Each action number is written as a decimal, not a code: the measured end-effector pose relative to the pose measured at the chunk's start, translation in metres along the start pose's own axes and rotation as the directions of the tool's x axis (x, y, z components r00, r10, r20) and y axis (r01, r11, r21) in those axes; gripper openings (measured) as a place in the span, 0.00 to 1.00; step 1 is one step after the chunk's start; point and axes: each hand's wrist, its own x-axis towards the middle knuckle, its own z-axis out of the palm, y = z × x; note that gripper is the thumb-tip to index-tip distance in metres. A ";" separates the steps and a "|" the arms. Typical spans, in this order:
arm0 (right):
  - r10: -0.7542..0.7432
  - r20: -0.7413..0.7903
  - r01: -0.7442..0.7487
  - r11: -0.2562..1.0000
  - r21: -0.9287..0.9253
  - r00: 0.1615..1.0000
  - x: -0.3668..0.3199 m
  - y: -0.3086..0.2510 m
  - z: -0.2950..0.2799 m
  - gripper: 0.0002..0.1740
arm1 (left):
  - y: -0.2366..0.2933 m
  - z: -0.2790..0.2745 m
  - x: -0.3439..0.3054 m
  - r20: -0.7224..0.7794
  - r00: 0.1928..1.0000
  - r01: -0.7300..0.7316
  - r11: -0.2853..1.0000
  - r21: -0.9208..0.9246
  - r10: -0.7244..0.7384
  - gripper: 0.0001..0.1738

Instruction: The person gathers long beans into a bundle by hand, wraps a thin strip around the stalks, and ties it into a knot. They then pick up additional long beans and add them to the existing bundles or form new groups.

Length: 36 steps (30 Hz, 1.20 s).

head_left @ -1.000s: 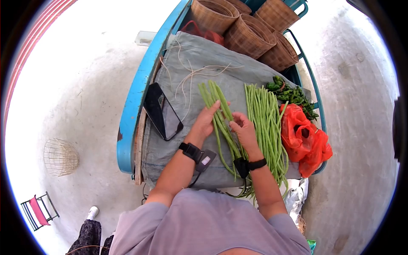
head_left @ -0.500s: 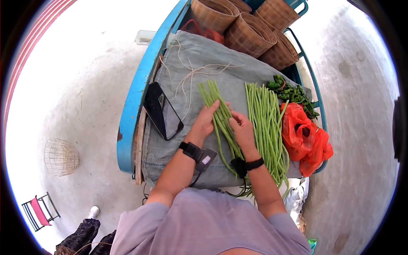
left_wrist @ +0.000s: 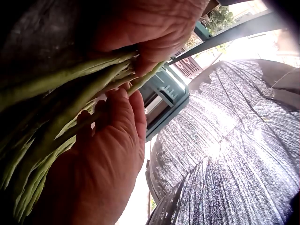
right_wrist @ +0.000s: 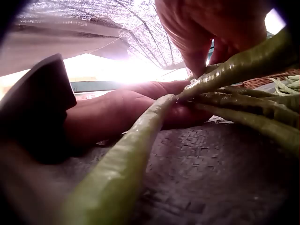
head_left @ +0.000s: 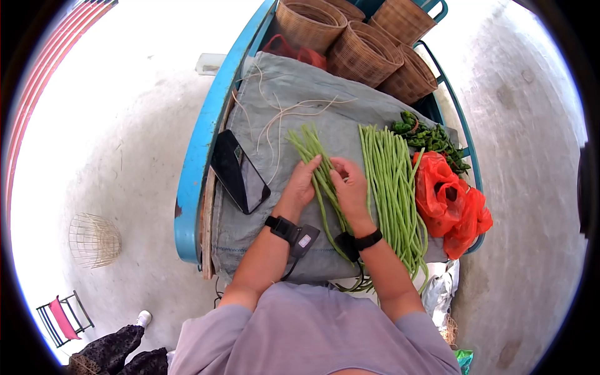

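Note:
A small bunch of long green beans [head_left: 304,142] slants across the grey sheet in the head view, its tips beyond my hands. My left hand [head_left: 302,182] grips the bunch around its upper part, thumb on top. Close beside it, my right hand [head_left: 351,190] has its fingers curled at the same beans. The left wrist view has the right hand [left_wrist: 110,145] pinching bean stalks just under the left hand [left_wrist: 154,33]. In the right wrist view, beans [right_wrist: 234,70] run between both hands. A larger pile of long beans [head_left: 390,187] lies to the right.
Pale strips [head_left: 281,112] lie beyond my hands, a black phone [head_left: 240,172] to the left. Right of the pile are dark green vegetables [head_left: 431,137] and red plastic bags [head_left: 447,197]. Wicker baskets [head_left: 365,53] stand at the back, by the cart's blue rail [head_left: 203,137].
My right hand has moved up and closer to the left hand. The held beans' tips have spread and shifted slightly left. At lower left, another person's legs have moved.

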 end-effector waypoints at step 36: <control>0.137 0.111 -0.135 0.991 -0.025 0.984 -0.047 0.018 -0.069 0.12 | 0.012 0.024 -0.015 -0.150 0.987 0.064 0.998 -0.010 -0.064 0.23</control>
